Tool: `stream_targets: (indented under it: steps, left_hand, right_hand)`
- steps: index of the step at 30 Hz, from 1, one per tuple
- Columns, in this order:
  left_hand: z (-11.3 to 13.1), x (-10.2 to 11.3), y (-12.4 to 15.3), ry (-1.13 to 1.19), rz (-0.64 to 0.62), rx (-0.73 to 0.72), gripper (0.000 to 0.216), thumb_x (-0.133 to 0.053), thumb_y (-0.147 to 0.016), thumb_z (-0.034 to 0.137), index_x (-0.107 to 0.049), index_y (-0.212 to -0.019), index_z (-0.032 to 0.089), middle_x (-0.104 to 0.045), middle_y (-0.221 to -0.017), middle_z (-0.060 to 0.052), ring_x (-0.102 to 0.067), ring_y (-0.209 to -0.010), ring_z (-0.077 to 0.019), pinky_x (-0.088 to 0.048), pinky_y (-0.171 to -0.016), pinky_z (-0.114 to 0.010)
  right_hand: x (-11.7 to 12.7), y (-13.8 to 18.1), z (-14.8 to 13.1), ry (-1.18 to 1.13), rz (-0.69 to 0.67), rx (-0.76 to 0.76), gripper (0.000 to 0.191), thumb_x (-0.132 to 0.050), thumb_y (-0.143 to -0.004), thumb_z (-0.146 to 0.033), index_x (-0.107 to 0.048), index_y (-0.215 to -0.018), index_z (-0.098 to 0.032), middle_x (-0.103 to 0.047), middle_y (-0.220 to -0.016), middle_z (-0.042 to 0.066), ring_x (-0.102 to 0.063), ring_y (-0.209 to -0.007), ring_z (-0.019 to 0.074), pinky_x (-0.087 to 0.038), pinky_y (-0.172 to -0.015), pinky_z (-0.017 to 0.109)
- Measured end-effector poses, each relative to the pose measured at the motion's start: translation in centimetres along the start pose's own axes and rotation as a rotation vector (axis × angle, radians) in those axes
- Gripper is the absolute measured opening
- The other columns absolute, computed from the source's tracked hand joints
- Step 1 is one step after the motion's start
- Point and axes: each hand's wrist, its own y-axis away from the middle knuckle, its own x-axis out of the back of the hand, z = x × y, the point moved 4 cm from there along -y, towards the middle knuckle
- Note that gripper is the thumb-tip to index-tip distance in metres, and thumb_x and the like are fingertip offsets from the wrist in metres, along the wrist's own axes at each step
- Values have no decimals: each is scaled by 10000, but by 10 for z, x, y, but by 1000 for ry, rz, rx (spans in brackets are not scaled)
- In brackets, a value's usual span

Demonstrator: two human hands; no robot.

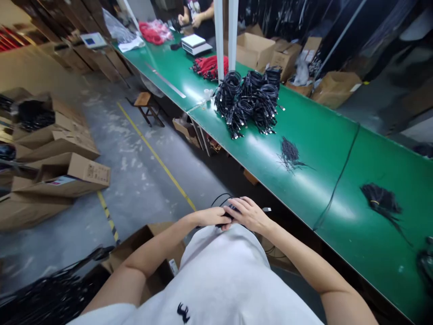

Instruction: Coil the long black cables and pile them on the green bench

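Close against my white shirt, both hands are wrapped round a coiled black USB cable [231, 208]. My left hand [212, 217] grips it from the left, fingers closed. Over its top lies my right hand [249, 215], fingers bent and closed on the same coil. A thin loop of cable shows beyond the fingers, and a pale USB plug [267, 209] sticks out on the right. Most of the coil is hidden by my fingers. On the green bench [314, 131] ahead lies a heap of coiled black cables [250, 101], with a small pile of thin black ties [289, 151] nearer me.
A banded bundle of black ties [380, 198] lies at the right. Further off are red cables [206, 67], a white scale [195, 44] and a co-worker's hands [196, 19]. Open cartons [67, 178] stand on the floor at left, near a wooden stool [145, 100].
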Motion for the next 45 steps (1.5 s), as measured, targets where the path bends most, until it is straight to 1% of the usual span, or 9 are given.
stream_targets:
  steps: [3,7,16,22,28,31,37,42,45]
  left_hand:
    - [-16,3,28,70,51,40,194,-557,-852,316,-619,-777,147,-615,-709,-13,-574,-695,-142,-457,-737,-288]
    - [-35,2,60,228,137,16,284,-614,-852,431,-577,-815,153,-584,-728,-5,-528,-698,-134,-433,-731,-286]
    - [-43,-9,75,656,-174,46,463,-759,-747,546,-620,-903,133,-500,-674,15,-489,-649,-121,-477,-762,-342]
    - [-44,-16,57,652,42,-34,560,-694,-754,686,-576,-790,140,-332,-522,87,-276,-467,-60,-280,-496,-238]
    - [-41,-26,69,714,-11,-66,666,-720,-653,766,-589,-785,127,-367,-514,77,-271,-460,-49,-249,-466,-227]
    - [-23,-8,80,756,153,-63,563,-778,-683,657,-534,-715,151,-314,-482,98,-223,-423,-30,-176,-421,-202]
    - [28,42,70,946,419,-273,492,-686,-850,547,-405,-664,189,-165,-485,123,-151,-378,-27,-224,-388,-161]
    - [58,30,35,1056,484,-281,469,-512,-973,532,-378,-680,191,-150,-489,117,-158,-361,-33,-226,-385,-150]
    - [63,21,14,1011,529,-308,468,-560,-940,554,-396,-701,186,-214,-496,111,-229,-377,-32,-276,-412,-147]
  right_hand:
    - [-14,-28,-9,-112,-165,97,523,-415,-1016,-492,-529,-1356,-112,-627,-1243,169,-568,-1151,247,-392,-1059,451]
    - [-25,-58,-30,-215,-378,165,433,-305,-1061,-392,-573,-1173,-71,-644,-933,102,-579,-831,200,-473,-803,352]
    - [-5,-75,-52,-238,-405,269,359,-281,-1074,-312,-580,-1107,-117,-618,-881,68,-537,-771,178,-422,-715,318]
    - [-4,-62,-35,-350,-396,73,366,-340,-1064,-397,-599,-1045,-139,-626,-898,59,-557,-775,150,-427,-692,267]
    - [7,-74,-48,-439,-352,160,348,-332,-1064,-296,-633,-1086,-122,-658,-918,87,-582,-805,162,-452,-733,287]
    - [28,-70,-24,-622,-167,-64,280,-436,-1027,-298,-642,-1155,-157,-663,-1076,119,-601,-990,179,-480,-884,338]
    - [22,2,38,-1157,471,-1205,384,-638,-874,-428,-581,-1189,-217,-628,-1179,78,-596,-1116,190,-455,-1051,425]
    - [-42,-36,-12,-2170,351,-1295,397,-675,-825,-514,-562,-1010,-181,-641,-812,11,-642,-759,141,-580,-765,341]
    - [-56,-49,-4,-2374,522,-1363,358,-747,-799,-447,-490,-784,-199,-347,-511,-116,-371,-445,47,-496,-566,200]
